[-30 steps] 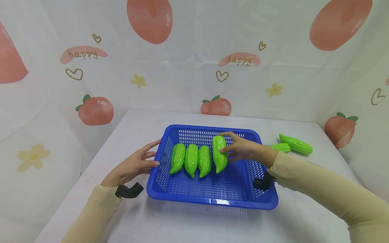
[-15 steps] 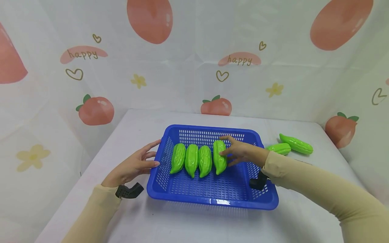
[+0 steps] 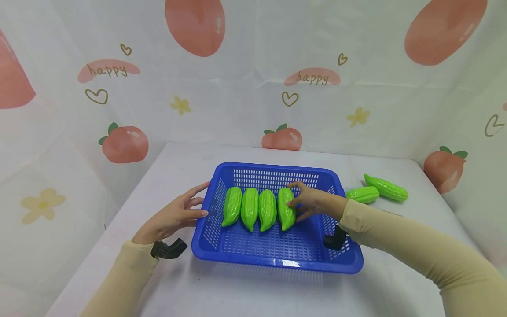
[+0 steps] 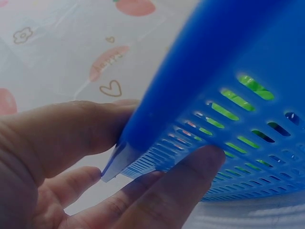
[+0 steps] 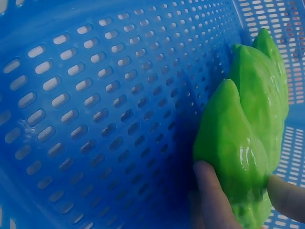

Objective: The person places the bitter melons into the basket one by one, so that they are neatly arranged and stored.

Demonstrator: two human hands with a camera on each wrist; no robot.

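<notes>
Pinching the rightmost gourd (image 3: 284, 213), the right hand (image 3: 310, 200) was right in the action, reaching over the side of the blue basket (image 3: 253, 261)! Its grip was closed round that bright green, ridged body, a digit pressed on either side in the right wrist view. And where was the gourd? Inside the basket, fourth in the line, pointed tip toward the wearer, just beside its neighbour; whether the two touched was impossible to tell.

Over on the other flank, the left hand (image 3: 174, 215) had the basket's left side in its grip, thumb at the rim and fingers against the perforated outer wall, flashes of green showing through the slots.

What a line-up in there! The leftmost gourd (image 3: 232, 207), the second gourd (image 3: 249, 209) and the third gourd (image 3: 267, 210) lay side by side, tips toward the front. Out on the white counter (image 3: 229, 295), beyond the basket's right side, came two more: the nearer loose gourd (image 3: 363, 194), close by the basket, and the farther loose gourd (image 3: 390, 189), slanting just behind it.

Beige sleeves (image 3: 416, 251) covered both arms, a black wrist mount (image 3: 168, 249) sat at each cuff, and behind it all hung a pale backdrop (image 3: 245, 101) with peaches, hearts, yellow flowers and the word "happy".
</notes>
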